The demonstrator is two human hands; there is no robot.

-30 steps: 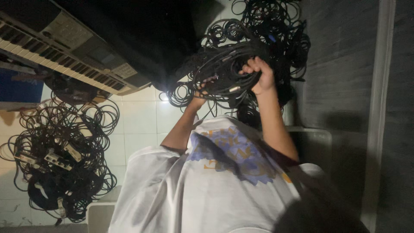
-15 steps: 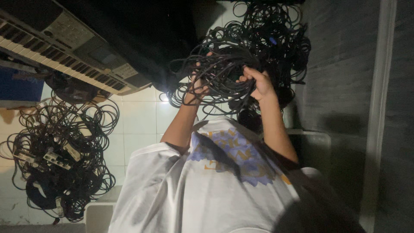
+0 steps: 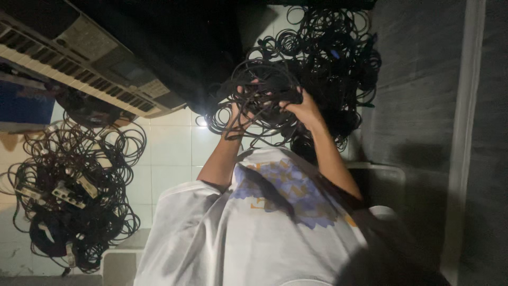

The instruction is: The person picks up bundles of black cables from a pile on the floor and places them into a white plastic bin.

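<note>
Nearest the camera is the person's white printed shirt (image 3: 254, 233), with both bare forearms reaching away from it over the pale tiled floor (image 3: 169, 153). Low beside the shirt, a white plastic chair edge (image 3: 119, 265) shows at the bottom of the view.

The two hands are raised together into a tangled bundle of black cables (image 3: 264, 100), held up above the floor between the arms. The hand seen on the left side of the view (image 3: 241, 108) is buried in the loops, its fingers curled shut around several strands. The hand on the right side of the view (image 3: 302, 106) is likewise closed on the bundle, fingers hooked over the cables and the thumb tucked under them. The view seems turned or mirrored, so I cannot tell for certain which hand is the person's left and which the right; the order here follows the picture.

Just beyond the hands, a larger heap of black cable coils (image 3: 333, 58) lies on the floor next to a dark grey wall (image 3: 418, 106), touching or overlapping the held bundle as seen from here. Farther off to the side, a second cable pile with white power strips (image 3: 69, 196) sprawls over the tiles, and past it an electronic keyboard (image 3: 79, 58) stands along the floor's far edge.
</note>
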